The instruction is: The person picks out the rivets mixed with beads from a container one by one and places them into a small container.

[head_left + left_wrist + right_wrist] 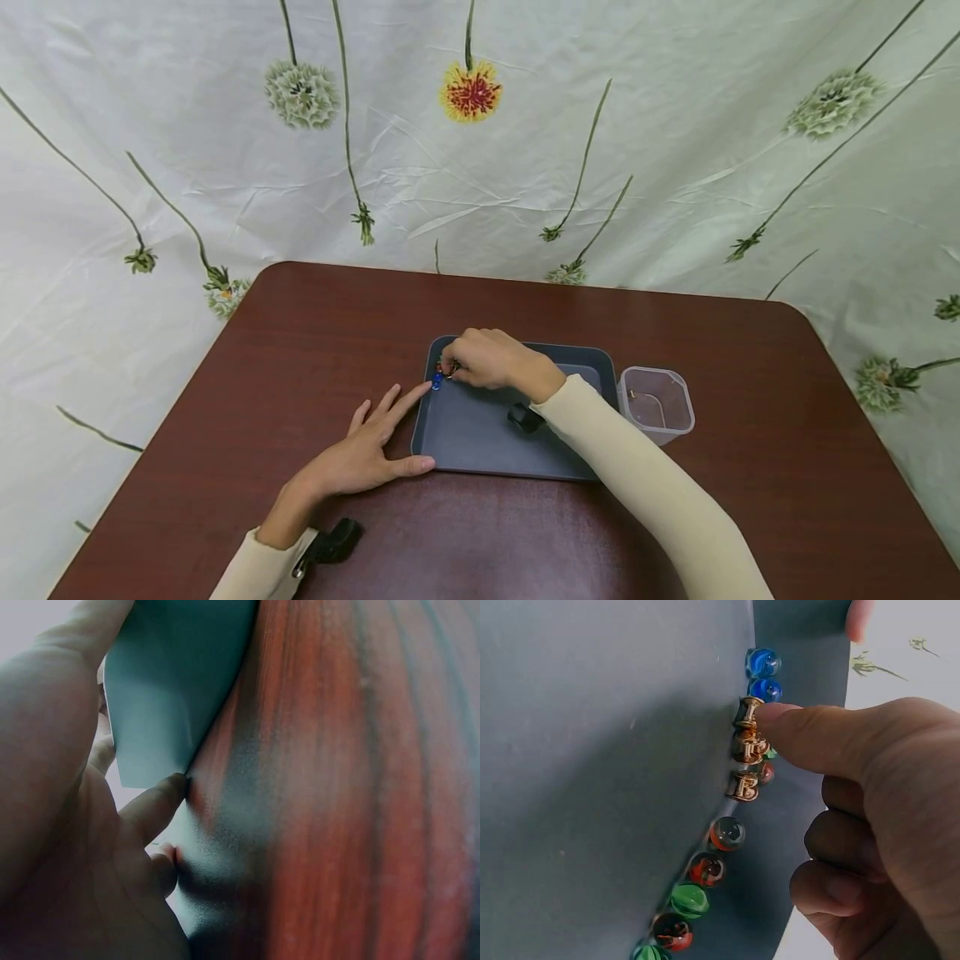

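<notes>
Curling beside two blue marbles (763,663), the right fingers (838,887) (grip unclear) reach into one tray (487,442), the left fingers (408,403) spread wide.

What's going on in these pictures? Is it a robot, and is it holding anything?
There's no robot here, just a person's two bare hands. The wide picture looks down from a camera on the person's head. The other two come from the left wrist camera and right wrist camera. On the brown table sit a grey tray and, beside it, a clear plastic tub. Glass marbles and gold-coloured pieces lie along one side of the tray. The left hand touches the tray's edge. The right hand is right by the gold-coloured pieces, but I can't tell whether it pinches one.
</notes>
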